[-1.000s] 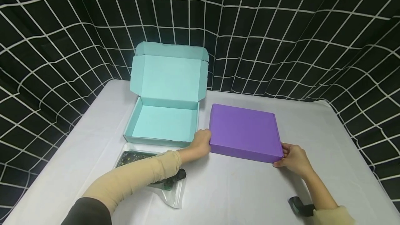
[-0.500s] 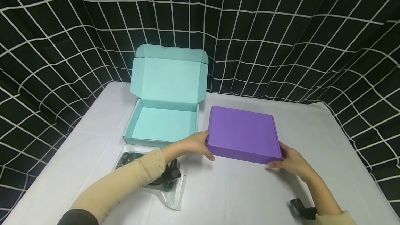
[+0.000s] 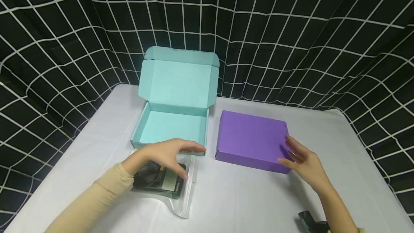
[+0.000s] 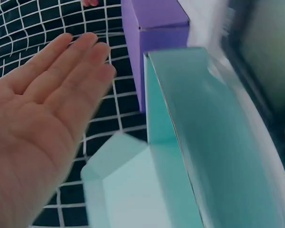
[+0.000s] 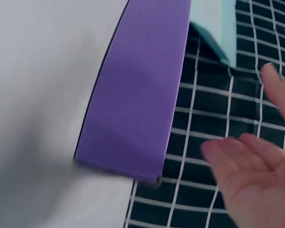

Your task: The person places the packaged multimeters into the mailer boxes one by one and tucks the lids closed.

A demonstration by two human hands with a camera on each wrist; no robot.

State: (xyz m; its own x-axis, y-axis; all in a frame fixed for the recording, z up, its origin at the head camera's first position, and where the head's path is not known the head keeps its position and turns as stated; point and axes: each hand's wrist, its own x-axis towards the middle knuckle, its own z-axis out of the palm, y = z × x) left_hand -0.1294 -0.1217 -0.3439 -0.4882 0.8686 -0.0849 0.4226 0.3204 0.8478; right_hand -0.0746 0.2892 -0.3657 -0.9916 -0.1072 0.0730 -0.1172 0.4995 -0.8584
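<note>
My left hand (image 3: 168, 154) is held over a clear zip bag (image 3: 184, 204) and the front wall of an open teal box (image 3: 174, 127), fingers extended and thumb apart, with nothing in its grasp. Inside the bag lies a flat dark item with a pale grey panel (image 3: 169, 181), partly covered by the hand and wrist. The left wrist view shows the palm (image 4: 52, 114) beside the teal box. A closed purple box (image 3: 253, 139) sits on the table. My right hand (image 3: 305, 164) is spread at its right front corner; in the right wrist view the fingers (image 5: 242, 161) are apart from the box.
The teal box's lid (image 3: 179, 83) stands raised at the back. A white cloth covers the table (image 3: 245, 197). Black cloth with a white grid (image 3: 258, 35) hangs behind and along the sides. A black wrist-worn device (image 3: 312, 222) shows beside the right forearm.
My left hand has left the purple box's left side and moved left over the bag. The right hand has loosened from the box's right corner. The purple box has stayed nearly in place.
</note>
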